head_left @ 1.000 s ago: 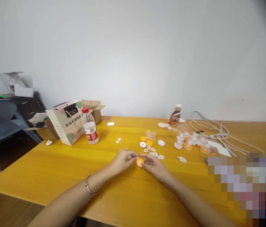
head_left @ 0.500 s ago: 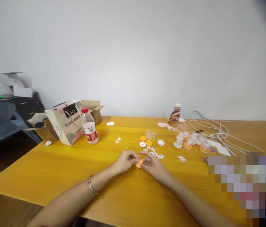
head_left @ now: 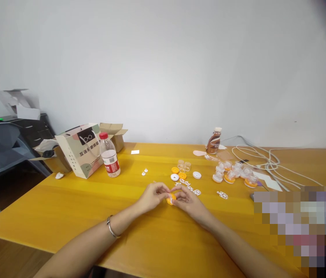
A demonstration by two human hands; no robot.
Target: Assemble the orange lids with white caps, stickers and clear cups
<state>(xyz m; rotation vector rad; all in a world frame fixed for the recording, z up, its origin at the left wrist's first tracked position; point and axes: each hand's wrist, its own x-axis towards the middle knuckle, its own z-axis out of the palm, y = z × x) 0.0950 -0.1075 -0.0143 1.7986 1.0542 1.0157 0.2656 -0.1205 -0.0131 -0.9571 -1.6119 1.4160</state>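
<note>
Both my hands meet over the middle of the yellow table (head_left: 64,208). My left hand (head_left: 151,196) and my right hand (head_left: 186,200) pinch a small orange round piece (head_left: 171,199) between their fingertips, fingers curled closed on it. Just beyond the hands lie loose parts: white flat cut-out pieces (head_left: 193,189), orange caps (head_left: 179,172), white round discs (head_left: 174,177) and small clear cups (head_left: 184,165). To the right stands a cluster of assembled clear-and-orange pieces (head_left: 235,172). A silver bangle sits on my left wrist.
A water bottle with a red cap (head_left: 108,155), a printed paper bag (head_left: 79,150) and an open cardboard box (head_left: 115,133) stand at the left back. A brown drink bottle (head_left: 214,141) and white cables (head_left: 269,162) lie at the right back. A blurred patch covers the right front.
My right fingers, spread a little half a second ago, have closed again onto the orange piece. Both hands stay in the same place over the table.
</note>
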